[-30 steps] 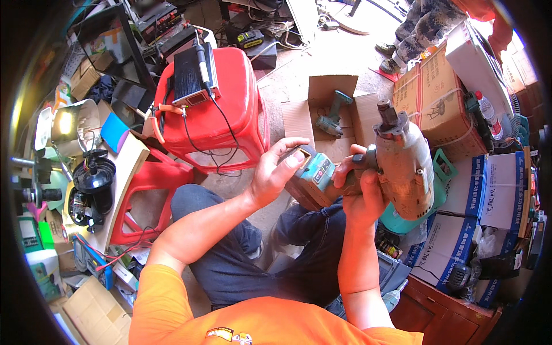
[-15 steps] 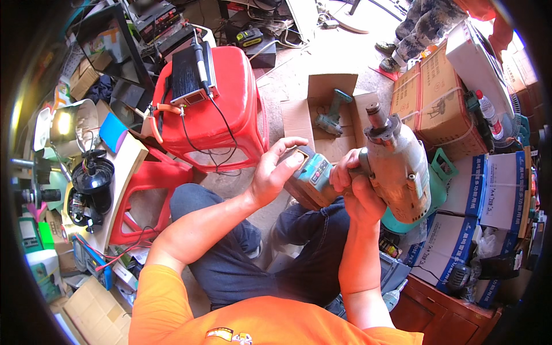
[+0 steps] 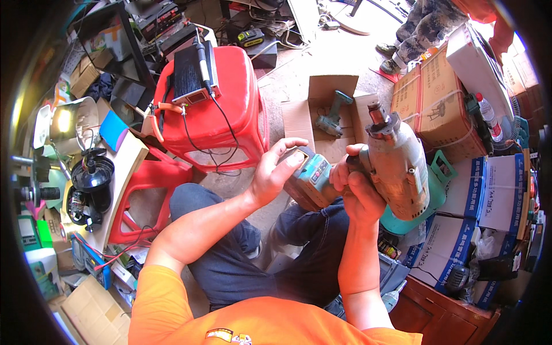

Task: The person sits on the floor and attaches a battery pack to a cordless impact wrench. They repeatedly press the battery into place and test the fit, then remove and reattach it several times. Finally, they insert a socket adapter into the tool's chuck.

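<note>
A worn cordless impact wrench (image 3: 401,172) is held up in front of me, its square drive pointing away. My right hand (image 3: 363,192) is closed round its handle, just below the grey metal housing. At the handle's foot sits a dark and teal battery pack (image 3: 313,177). My left hand (image 3: 277,172) grips the outer end of that pack, thumb on top and fingers over the far edge. Whether the pack is fully seated on the handle cannot be made out. Beyond the hands, an open cardboard box (image 3: 296,118) holds another teal power tool (image 3: 332,118).
A red plastic stool (image 3: 238,86) at the left bears a black cabled device (image 3: 192,72). Cartons (image 3: 431,98) and white-blue paper boxes (image 3: 460,190) are stacked right, beside a teal plastic stool (image 3: 440,195). Another person's camouflage-clad legs (image 3: 425,34) show at far right.
The wrench's front end tips very slightly, and its square drive looks turned. My right fingers shift a little near the top of the handle. My left hand stays on the battery pack.
</note>
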Available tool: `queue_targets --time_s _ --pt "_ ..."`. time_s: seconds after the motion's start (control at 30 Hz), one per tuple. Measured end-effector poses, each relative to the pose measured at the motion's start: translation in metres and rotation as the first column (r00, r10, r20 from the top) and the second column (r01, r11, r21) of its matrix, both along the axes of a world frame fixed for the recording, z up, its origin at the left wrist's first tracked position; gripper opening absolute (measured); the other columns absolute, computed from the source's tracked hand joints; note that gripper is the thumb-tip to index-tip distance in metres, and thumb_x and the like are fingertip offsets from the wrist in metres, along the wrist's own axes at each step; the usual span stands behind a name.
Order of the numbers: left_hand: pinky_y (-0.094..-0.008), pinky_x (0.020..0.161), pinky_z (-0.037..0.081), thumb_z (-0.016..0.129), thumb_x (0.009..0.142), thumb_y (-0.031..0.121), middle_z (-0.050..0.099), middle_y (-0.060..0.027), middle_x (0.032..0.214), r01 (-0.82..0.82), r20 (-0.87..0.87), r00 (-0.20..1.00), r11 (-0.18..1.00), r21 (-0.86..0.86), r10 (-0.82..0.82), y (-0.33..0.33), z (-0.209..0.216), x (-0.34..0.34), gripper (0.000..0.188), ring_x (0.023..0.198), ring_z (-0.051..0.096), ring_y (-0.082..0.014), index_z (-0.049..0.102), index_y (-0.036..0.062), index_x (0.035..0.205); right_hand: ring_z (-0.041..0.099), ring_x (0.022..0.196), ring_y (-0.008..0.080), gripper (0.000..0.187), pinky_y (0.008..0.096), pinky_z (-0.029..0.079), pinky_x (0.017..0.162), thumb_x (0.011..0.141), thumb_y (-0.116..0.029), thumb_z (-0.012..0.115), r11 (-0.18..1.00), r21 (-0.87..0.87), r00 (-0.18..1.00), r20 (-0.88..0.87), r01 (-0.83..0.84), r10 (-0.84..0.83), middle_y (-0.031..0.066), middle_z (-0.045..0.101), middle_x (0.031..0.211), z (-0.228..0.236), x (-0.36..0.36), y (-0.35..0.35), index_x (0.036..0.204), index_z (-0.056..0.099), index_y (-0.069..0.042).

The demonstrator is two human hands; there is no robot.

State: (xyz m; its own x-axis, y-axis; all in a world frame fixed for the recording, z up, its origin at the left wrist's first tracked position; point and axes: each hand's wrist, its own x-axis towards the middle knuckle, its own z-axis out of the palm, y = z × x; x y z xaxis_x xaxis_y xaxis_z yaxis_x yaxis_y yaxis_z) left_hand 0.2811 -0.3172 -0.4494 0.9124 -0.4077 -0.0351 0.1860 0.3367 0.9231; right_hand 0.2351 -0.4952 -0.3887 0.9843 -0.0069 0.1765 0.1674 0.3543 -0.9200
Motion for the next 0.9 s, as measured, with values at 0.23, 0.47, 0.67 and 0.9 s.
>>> queue_targets --time_s 0.23,0.47,0.67,0.9 --pt "-0.0232 0.089 0.043 0.053 0.094 0.02 0.06 -0.0024 0.103 0.005 -0.01 1.0 1.0 0.009 -0.005 0.0 -0.0017 0.0011 0.041 0.095 0.055 -0.0076 0.049 -0.0019 0.128 0.047 0.067 0.016 0.05 0.0323 0.038 0.068 0.09 -0.025 0.067 1.0 0.022 1.0 -0.01 0.004 -0.004 0.0048 0.049 0.074 -0.0023 0.0007 0.0004 0.127 0.049 0.002" --pt "-0.0238 0.089 0.044 0.053 0.094 0.02 0.06 -0.0035 0.105 0.019 -0.035 0.999 1.0 -0.002 -0.02 -0.0012 -0.0031 -0.0001 0.042 0.096 0.056 -0.0079 0.048 -0.0018 0.129 0.048 0.066 0.016 0.045 0.0333 0.038 0.068 0.091 -0.023 0.065 1.0 0.006 1.0 -0.022 -0.002 0.002 0.0039 0.048 0.073 -0.0045 0.003 -0.0033 0.126 0.049 0.002" --pt "-0.0247 0.09 0.044 0.054 0.097 0.021 0.06 -0.0037 0.106 0.032 -0.024 0.999 0.999 -0.034 -0.032 -0.0011 -0.0022 -0.0003 0.036 0.1 0.054 -0.0083 0.052 0.0002 0.126 0.048 0.064 0.0156 0.045 0.0337 0.04 0.068 0.091 -0.02 0.064 0.999 -0.014 0.998 -0.042 0.036 -0.037 0.0039 0.048 0.071 -0.0015 0.001 -0.0036 0.128 0.049 0.002" --pt "-0.0244 0.09 0.044 0.054 0.097 0.021 0.06 -0.0032 0.106 0.027 -0.054 0.998 0.999 -0.042 -0.029 0.0015 -0.0046 0.0002 0.035 0.099 0.054 -0.0081 0.052 0.001 0.126 0.048 0.064 0.0158 0.051 0.0333 0.04 0.068 0.09 -0.015 0.063 0.997 -0.073 1.0 0.017 0.025 -0.024 0.0039 0.049 0.07 -0.001 0.0037 0.0005 0.134 0.047 0.003"
